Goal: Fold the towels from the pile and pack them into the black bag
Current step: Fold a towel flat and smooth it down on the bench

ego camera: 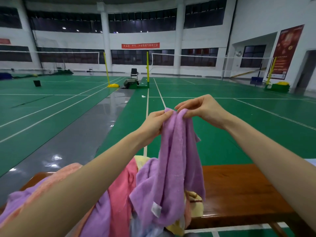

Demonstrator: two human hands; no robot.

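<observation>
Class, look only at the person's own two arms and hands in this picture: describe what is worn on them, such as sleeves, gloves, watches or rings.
Both forearms are bare as far as the picture shows, so no sleeve comes into view. The left hand and the right hand wear no gloves. No watch, bracelet or band shows at either wrist, and no ring can be made out on the visible fingers.

Towel pile (pixel 119 194) on bench (pixel 239 190), left.

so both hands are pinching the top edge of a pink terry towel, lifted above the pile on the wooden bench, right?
Wrong colour: the head view shows the left hand and right hand pinching a purple terry towel, not pink. It is lifted above the pile on the wooden bench.
</observation>
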